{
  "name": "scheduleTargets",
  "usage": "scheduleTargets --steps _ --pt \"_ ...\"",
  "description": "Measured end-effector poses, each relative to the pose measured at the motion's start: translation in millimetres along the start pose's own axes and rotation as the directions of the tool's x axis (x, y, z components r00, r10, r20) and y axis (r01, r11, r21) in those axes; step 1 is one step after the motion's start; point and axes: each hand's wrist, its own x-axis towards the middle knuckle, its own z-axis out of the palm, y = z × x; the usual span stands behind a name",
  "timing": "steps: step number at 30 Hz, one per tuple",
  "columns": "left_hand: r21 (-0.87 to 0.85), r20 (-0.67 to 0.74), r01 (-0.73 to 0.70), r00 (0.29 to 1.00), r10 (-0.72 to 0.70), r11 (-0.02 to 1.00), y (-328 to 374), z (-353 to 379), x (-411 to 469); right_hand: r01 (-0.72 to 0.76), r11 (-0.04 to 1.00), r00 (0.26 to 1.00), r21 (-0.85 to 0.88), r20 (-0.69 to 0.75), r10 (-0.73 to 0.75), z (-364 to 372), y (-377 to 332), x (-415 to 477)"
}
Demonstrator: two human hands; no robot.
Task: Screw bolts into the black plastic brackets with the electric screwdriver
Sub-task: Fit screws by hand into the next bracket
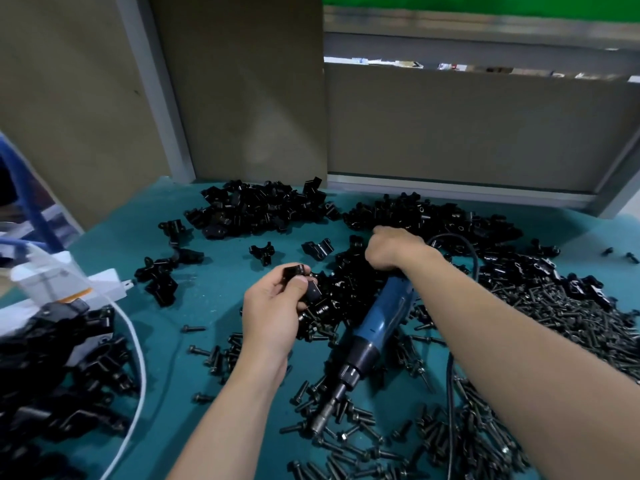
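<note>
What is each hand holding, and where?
Left hand pinches a black bracket by its lower part; right hand grips the screwdriver by its cable end.

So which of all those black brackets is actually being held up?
The bracket pinched in the left hand; the rest lie loose on the teal mat.

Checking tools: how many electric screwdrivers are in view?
1. The blue electric screwdriver slants mid-table over loose bolts, its rear end gripped by the right hand, bit toward the person. Another could be hidden in clutter at left.
</note>
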Motion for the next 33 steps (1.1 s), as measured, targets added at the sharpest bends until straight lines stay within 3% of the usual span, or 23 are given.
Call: scheduleTargets --steps 4,7,12,15,19,22,25,28,33 --pt "-0.013 0.004 0.022 1.0 -0.022 1.0 1.6 -1.0 6.9 0.093 0.987 0.996 -0.134 0.004 -0.094 2.5 -2.6 8.1" --pt "-0.024 -0.002 0.033 0.999 -0.033 0.999 0.3 0.9 10.6 0.124 0.987 0.99 -0.099 -0.061 -0.13 8.4 -8.5 3.5" --pt "0.048 0.02 -0.002 1.0 0.001 0.999 -1.5 3.8 9.5 0.147 0.982 0.989 -0.116 -0.003 -0.148 13.7 -13.8 -6.8" --pt "0.068 0.041 -0.023 0.999 0.02 0.997 -1.9 2.0 7.9 0.141 0.983 0.982 -0.122 -0.106 -0.154 16.3 -13.3 -16.6" --pt "0.088 0.06 -0.041 0.998 0.035 0.995 -1.5 0.5 6.3 0.128 0.992 0.948 -0.02 -0.293 -0.128 17.8 -4.9 -38.5" --pt "0.088 0.064 -0.065 0.996 0.059 0.994 -2.3 -0.3 5.2 0.158 0.976 0.917 0.153 -0.39 -0.088 22.4 2.4 -61.8" --pt "0.032 0.088 -0.145 0.986 0.142 0.989 -1.8 -0.3 0.7 0.269 0.868 0.882 0.419 -0.468 -0.048 34.3 1.6 -91.2" --pt "-0.032 0.193 -0.261 0.946 0.262 0.965 -0.9 -0.1 -5.2 0.432 0.772 0.798 0.465 -0.596 -0.087 43.5 -10.3 -123.9" --pt "-0.122 0.319 -0.268 0.901 0.293 0.956 -2.3 5.3 -10.4 0.374 0.818 0.872 0.438 -0.465 -0.15 50.7 -24.4 -139.4"
